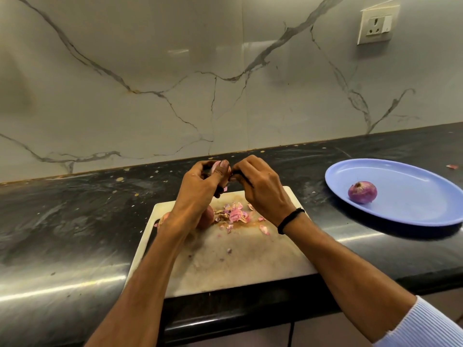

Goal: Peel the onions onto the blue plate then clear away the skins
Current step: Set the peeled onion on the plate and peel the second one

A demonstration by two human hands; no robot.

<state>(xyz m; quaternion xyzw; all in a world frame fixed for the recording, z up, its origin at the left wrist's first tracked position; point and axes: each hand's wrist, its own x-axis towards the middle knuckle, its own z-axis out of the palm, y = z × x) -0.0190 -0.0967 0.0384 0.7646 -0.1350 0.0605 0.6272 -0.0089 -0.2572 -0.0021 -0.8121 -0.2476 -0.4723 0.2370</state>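
Forearms up over board (225, 266) | L hand (200, 184) fingers grip onion (217, 166) | R hand (263, 191) fingers pinch at it

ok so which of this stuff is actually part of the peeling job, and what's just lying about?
In the job: held onion in left hand, right hand pinching its skin; second onion and loose skins on cutting board; peeled onion on blue plate.
Just there: wall socket; black countertop; wristband.
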